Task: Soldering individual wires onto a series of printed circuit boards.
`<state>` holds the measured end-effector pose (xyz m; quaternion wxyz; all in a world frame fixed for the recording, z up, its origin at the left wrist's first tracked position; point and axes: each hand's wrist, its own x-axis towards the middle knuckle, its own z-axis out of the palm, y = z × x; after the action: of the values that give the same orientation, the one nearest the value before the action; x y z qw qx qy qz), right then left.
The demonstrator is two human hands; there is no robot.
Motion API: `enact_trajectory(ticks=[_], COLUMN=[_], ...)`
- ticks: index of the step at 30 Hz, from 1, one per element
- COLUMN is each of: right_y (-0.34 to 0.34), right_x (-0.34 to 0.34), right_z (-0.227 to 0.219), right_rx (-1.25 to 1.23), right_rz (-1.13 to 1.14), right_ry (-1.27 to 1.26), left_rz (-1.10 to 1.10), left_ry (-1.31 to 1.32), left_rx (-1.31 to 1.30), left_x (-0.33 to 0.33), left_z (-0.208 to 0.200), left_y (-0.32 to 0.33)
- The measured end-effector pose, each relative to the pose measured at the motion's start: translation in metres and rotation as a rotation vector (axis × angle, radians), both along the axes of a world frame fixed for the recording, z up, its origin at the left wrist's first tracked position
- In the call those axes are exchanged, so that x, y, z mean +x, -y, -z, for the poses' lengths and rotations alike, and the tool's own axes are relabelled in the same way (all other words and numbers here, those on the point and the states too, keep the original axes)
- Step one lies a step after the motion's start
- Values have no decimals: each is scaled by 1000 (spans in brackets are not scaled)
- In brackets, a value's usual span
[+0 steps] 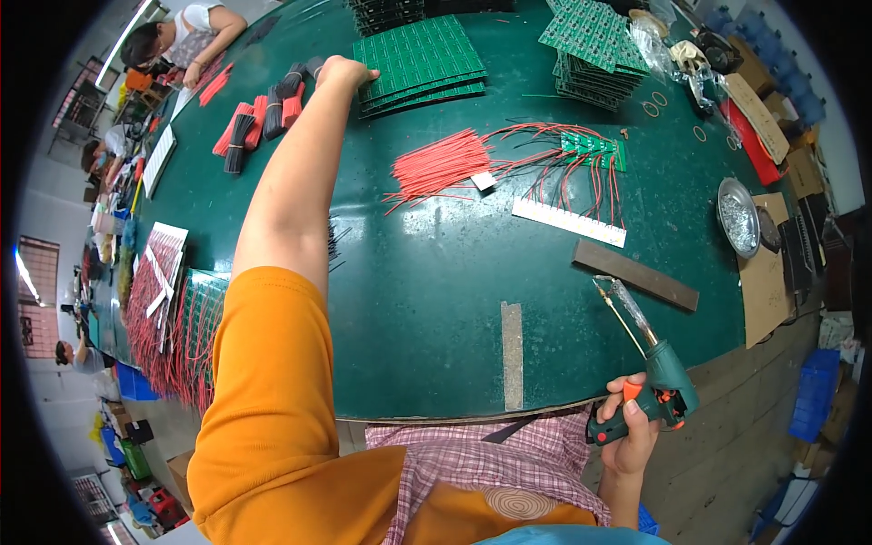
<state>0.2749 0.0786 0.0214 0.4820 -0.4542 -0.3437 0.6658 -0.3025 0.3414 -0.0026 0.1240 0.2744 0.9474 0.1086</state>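
Note:
My left hand (343,71) reaches far across the table to the left edge of a stack of green circuit board panels (422,54). Its thumb lies on the top panel's edge, while its other fingers are mostly hidden. In my right hand (633,436), at the table's front edge, is a green soldering gun (670,377) with an orange trigger, its metal tip angled up and left over the table. Further in, a small green board (592,151) has red and black wires attached, beside a bundle of red wires (442,163) and a white strip (569,222).
A dark bar (636,274) and a grey strip (512,356) lie on the green table. At right stands a metal bowl (738,218). More boards (595,54) are stacked at the back; wired boards (195,313) lie at left. Another person (186,41) sits at the far left.

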Motion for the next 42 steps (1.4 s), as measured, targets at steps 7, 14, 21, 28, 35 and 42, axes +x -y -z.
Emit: enact_trajectory(ticks=[7, 14, 21, 28, 35, 42], right_y=[2, 17, 13, 16, 10, -25], right_x=[-5, 7, 15, 12, 6, -15], right_z=[-6, -2, 12, 6, 4, -2], right_rx=[15, 74, 133, 174, 108, 73], right_rz=[-11, 32, -12, -54, -74, -147], right_ry=[18, -37, -75, -23, -24, 10], left_rz=[-251, 319, -7, 609, 1276, 1250], left_ry=[871, 1222, 1472, -208, -19, 46], left_rx=[649, 869, 671, 373, 218, 277], left_x=[-3, 89, 235, 276, 303, 323], left_z=[-25, -70, -26, -24, -3, 6], left_y=[7, 156, 333, 362, 328, 308])
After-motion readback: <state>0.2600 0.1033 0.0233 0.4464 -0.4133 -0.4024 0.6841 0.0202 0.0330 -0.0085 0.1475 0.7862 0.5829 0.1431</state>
